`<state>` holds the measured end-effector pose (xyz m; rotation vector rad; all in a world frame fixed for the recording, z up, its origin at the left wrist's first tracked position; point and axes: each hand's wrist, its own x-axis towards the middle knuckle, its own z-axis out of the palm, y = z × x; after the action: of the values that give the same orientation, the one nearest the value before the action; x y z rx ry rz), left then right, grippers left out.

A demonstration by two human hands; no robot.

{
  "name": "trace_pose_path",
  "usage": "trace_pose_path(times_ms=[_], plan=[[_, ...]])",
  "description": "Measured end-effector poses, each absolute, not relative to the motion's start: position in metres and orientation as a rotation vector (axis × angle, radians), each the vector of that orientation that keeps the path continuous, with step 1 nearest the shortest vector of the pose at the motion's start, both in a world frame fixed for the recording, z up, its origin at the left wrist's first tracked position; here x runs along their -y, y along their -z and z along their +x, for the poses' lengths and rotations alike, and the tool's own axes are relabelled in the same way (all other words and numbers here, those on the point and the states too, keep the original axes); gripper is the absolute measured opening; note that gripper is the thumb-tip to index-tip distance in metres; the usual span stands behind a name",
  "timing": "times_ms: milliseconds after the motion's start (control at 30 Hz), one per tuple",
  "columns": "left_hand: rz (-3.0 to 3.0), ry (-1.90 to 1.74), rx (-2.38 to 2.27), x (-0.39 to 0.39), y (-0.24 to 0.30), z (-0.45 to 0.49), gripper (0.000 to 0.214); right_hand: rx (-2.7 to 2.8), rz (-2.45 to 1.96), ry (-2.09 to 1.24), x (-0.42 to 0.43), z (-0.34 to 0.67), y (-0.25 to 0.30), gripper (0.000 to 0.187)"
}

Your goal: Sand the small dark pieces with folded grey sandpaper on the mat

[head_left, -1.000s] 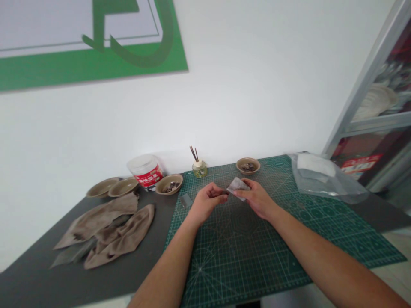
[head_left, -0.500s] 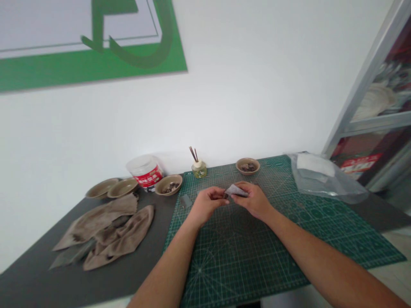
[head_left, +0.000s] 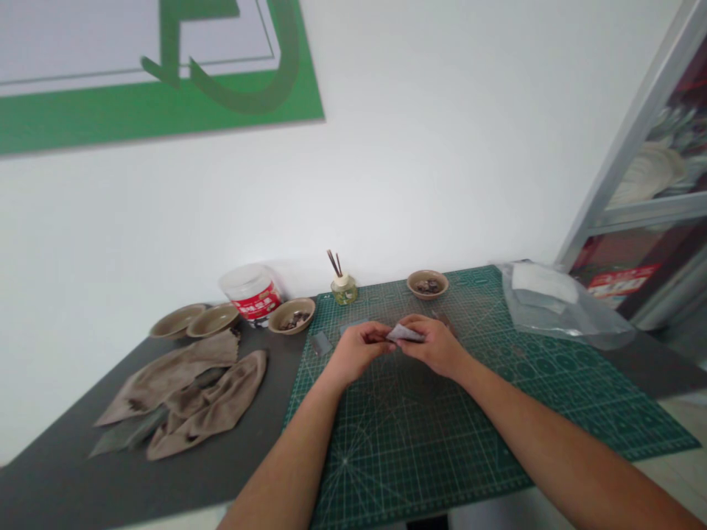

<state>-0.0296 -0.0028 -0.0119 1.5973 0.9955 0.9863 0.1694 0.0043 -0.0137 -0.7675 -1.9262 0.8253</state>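
Pinching a folded grey sheet [head_left: 405,334] from both sides, the left hand [head_left: 359,352] and right hand [head_left: 434,346] hold it up over a green cutting mat [head_left: 442,471], their fingers [head_left: 415,322] pressed together on its edges. The raised grip keeps the fold off the mat. Gridded mat runs past the wrists to the near edge, while a small bowl of dark pieces [head_left: 427,285] sits near the far edge, well beyond the hands, and a crumpled plastic bag [head_left: 557,309] lies at the right corner.
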Motion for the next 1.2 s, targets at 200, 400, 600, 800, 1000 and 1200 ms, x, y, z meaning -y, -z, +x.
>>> trace_pose_path(times_ms=[200,400,600,800,1000,1200], plan=[[1.595,-0.974,-1.025,0.003,0.0109,-0.03,0.024,1.931,-0.777,-0.785,-0.0042,0.1687,0.0156,0.01],[1.65,-0.959,-1.063,0.0038,0.0107,-0.0293,0.021,1.932,-0.786,-0.723,-0.0058,0.1685,0.0179,0.01],[1.667,-0.941,-1.067,0.0043,0.0111,-0.0297,0.024,1.973,-0.764,-0.739,-0.006,0.1692,0.0183,0.008],[1.685,-0.933,-1.11,0.0057,0.0096,-0.0289,0.025,1.994,-0.736,-0.719,-0.0067,0.1703,0.0179,0.009],[1.722,-0.925,-1.176,0.0075,0.0091,-0.0284,0.024,1.995,-0.754,-0.699,-0.0047,0.1698,0.0161,0.01],[1.717,-0.945,-1.163,0.0084,0.0085,-0.0271,0.022,1.982,-0.78,-0.68,-0.0036,0.1699,0.0136,0.011]])
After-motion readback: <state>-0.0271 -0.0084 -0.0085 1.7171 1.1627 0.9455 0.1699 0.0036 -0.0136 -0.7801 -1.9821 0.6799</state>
